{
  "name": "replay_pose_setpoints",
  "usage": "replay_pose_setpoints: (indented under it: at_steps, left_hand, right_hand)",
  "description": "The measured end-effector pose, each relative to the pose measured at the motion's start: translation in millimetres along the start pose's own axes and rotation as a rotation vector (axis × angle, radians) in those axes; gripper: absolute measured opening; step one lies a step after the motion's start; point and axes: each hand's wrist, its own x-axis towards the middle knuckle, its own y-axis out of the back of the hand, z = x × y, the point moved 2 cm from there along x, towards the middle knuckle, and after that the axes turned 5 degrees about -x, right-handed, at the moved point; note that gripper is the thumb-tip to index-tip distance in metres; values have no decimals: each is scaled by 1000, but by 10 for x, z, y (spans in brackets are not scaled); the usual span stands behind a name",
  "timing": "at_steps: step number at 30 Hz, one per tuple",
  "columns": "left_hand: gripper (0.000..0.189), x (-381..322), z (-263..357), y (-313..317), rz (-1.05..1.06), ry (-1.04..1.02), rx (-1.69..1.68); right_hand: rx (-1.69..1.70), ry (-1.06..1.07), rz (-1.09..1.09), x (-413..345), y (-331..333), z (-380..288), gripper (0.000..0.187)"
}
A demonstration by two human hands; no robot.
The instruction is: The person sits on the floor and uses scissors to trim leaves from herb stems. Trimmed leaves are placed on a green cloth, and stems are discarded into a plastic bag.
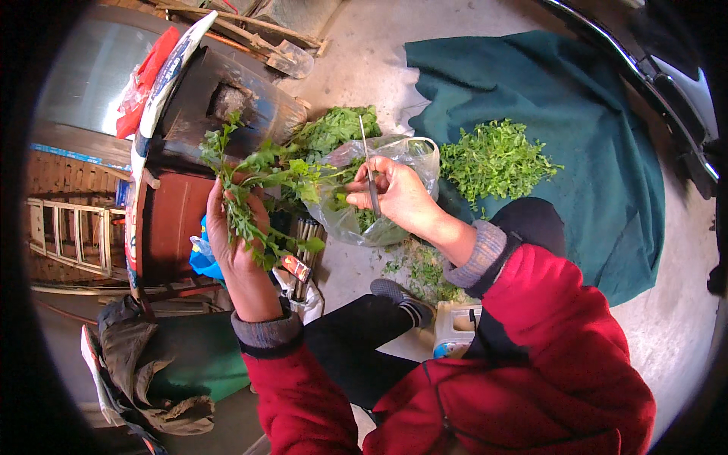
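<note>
My left hand is closed around a loose bunch of leafy green stems, whose tips spread up and to the right. In my right hand is a narrow-bladed cutting tool, its blade pointing away from me; whether it is a knife or scissors I cannot tell. Below the right hand stands an open clear plastic bag with greens inside. A heap of leafy greens lies just beyond the bag. On the dark green cloth, to the right, rests a pile of trimmed greens.
Plant scraps lie on the concrete floor by my shoe. A white plastic stool is under me. At left are a rusty metal stove and a red-brown panel. Long-handled shovels lie beyond; a vehicle edges the upper right.
</note>
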Motion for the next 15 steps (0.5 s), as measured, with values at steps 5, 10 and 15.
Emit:
replay_pose_setpoints:
  at_steps: [5,10,15]
  left_hand:
    - [24,-416,-215,-271,-54,-16,-36]
    - [23,-679,-390,-319,-79,56,-58]
    - [26,-852,-503,-221,-45,57,-141]
  right_hand:
    - [-334,59,11,-50,-29,-51,37]
    - [-55,67,-117,-89,-201,-87,45]
    - [-125,-80,-248,-171,-311,-62,35]
